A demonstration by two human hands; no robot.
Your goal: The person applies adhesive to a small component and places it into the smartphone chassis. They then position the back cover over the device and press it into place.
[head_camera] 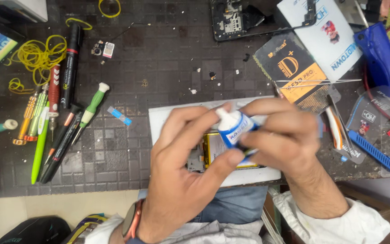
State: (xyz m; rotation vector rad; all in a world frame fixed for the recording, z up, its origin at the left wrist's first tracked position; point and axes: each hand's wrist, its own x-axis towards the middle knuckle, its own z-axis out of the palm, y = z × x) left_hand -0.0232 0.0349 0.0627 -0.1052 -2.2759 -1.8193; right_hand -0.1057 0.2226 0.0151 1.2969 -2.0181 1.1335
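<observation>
Just below the frame's centre, the right hand (285,135) grips the small blue-labelled bottle (234,129), white nozzle tilted toward 10 o'clock, while the left hand (183,162) pinches that tip, steadying it over the opened phone (213,151) beneath, on the white mat (159,118).

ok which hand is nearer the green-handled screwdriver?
Left. The left hand is just right of the green-handled screwdriver; the right hand is farther right, beyond the small blue bottle both hands hold.
</observation>
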